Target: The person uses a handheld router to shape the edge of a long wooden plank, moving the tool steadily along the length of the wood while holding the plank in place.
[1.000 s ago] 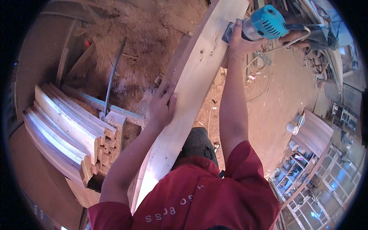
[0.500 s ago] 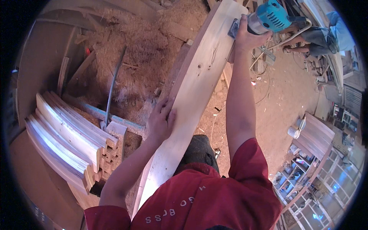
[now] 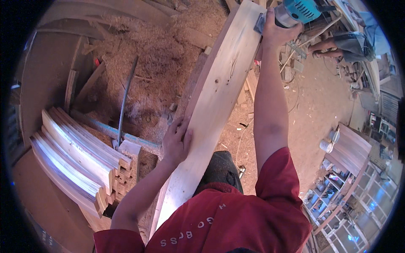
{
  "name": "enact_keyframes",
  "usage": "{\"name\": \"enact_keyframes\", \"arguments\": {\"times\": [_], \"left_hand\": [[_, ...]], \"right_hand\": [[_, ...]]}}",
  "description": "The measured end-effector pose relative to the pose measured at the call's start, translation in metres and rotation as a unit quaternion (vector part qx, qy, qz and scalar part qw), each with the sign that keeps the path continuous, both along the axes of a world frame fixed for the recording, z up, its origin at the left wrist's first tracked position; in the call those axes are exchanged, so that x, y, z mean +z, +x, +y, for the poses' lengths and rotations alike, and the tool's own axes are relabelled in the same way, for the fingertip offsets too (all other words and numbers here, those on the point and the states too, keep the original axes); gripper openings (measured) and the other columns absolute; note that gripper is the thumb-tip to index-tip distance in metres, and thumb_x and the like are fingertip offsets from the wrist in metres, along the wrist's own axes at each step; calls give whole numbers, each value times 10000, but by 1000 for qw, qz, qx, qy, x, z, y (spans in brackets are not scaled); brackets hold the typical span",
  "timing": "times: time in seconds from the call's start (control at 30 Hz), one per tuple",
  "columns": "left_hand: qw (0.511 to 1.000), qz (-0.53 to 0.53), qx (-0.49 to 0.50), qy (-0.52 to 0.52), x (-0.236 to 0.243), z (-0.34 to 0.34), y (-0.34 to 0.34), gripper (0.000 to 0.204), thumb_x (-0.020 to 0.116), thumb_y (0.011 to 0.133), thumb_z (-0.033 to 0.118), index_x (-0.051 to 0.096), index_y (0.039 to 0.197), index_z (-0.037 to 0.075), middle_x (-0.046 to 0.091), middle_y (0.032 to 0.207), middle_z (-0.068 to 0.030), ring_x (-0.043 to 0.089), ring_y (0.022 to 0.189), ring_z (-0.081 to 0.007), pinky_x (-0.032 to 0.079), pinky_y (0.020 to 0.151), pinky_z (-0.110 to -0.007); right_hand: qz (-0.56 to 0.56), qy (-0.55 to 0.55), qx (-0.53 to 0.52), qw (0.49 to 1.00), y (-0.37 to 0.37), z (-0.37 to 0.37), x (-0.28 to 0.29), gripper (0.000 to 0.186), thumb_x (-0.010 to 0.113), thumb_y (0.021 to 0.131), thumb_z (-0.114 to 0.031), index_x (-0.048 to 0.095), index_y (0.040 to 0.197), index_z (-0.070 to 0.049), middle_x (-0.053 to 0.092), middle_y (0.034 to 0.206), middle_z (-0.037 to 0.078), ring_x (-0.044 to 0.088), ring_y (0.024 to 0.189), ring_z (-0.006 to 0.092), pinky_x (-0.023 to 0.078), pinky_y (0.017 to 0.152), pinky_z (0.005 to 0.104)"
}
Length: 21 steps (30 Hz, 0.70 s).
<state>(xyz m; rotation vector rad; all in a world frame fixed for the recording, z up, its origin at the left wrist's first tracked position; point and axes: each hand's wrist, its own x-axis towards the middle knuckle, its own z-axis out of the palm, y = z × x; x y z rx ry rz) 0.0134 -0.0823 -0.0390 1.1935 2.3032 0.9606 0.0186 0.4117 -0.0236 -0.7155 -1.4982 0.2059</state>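
Note:
A long pale wooden board [image 3: 213,88] runs from near my body up to the top of the view, with a few dark knots on its face. My right hand [image 3: 279,31] is closed round the silver lower body of a teal trim router [image 3: 298,12]. The router's base [image 3: 259,24] sits at the board's right edge, close to the far end; its bit is hidden. My left hand [image 3: 176,141] rests against the board's left edge farther down, fingers outstretched and slightly apart.
Stacked curved wooden pieces [image 3: 78,156] lie at left, near an upright metal bar [image 3: 126,101]. Wood shavings [image 3: 147,59] heap beyond. At upper right are another person's legs [image 3: 344,47]. A brown panel [image 3: 348,147] and cluttered shelf [image 3: 327,192] stand at right.
My right hand and the router have shifted slightly up and to the right, toward the board's far end. My left hand keeps its place on the edge.

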Motion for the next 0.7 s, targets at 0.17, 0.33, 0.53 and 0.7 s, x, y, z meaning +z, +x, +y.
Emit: {"name": "enact_keyframes", "arguments": {"times": [0.17,0.33,0.53,0.7], "left_hand": [[1000,-27,-3,6,0,0,0,442,636,1012,206,641,1438,90,632,1342,-262,662,1163,-431,556,964,-492],[1000,-23,-9,18,2,1,-2,452,642,1005,198,636,1441,82,629,1348,-267,661,1163,-435,556,964,-490],[999,-29,-12,13,1,1,-3,457,645,1000,197,634,1442,79,628,1351,-262,656,1176,-430,557,963,-484],[1000,-29,-10,-5,3,2,-2,462,637,1006,203,625,1450,80,624,1357,-258,652,1182,-426,558,960,-483]], "right_hand": [[33,-54,-16,998,-7,18,-7,994,955,678,-450,482,1352,107,598,1263,263,600,1203,395,460,1049,488],[19,-51,-97,994,-19,27,-10,964,927,737,-380,471,1457,69,583,1362,283,575,1291,415,452,1100,501],[5,-61,-118,991,-23,41,-7,943,931,737,-344,476,1441,89,551,1394,285,545,1310,414,432,1118,501],[8,-74,-82,994,-27,45,7,848,928,733,-328,544,1371,77,642,1271,269,628,1186,405,486,1045,494]]}}
